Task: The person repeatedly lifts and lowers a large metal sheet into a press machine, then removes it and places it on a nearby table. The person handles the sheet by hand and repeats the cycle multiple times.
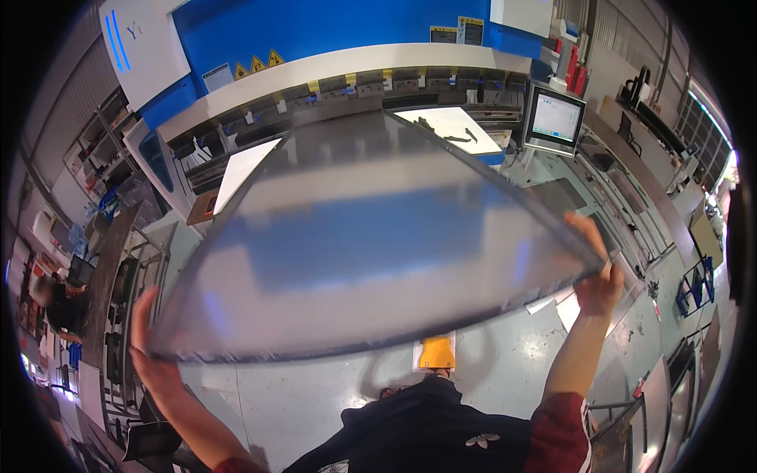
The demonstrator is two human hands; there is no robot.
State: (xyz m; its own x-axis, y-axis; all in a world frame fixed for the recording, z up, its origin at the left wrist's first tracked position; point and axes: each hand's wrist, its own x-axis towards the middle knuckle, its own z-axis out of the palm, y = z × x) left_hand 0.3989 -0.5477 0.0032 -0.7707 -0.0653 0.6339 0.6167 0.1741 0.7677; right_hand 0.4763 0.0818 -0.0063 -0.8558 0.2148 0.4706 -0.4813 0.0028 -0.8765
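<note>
A large, shiny grey metal sheet [355, 244] with narrow folded-looking edges spans the middle of the view, tilted and slightly smeared by motion. Its near left corner is in my left hand [150, 339], fingers along the outer side and palm at the edge. At the near right corner, my right hand [601, 280] grips the rim with fingers reaching up its side. The far end of the sheet narrows toward the bending machine's row of tool clamps [371, 83]; whether it touches them I cannot tell. Blue and white reflections of the machine show on the sheet's surface.
A blue and white press brake [331, 55] stands ahead, its control screen [554, 118] on the right. White support plates [473, 140] flank the sheet. A yellow foot pedal [435, 353] lies on the floor below. Another person [67, 307] is by the left workbench [110, 276].
</note>
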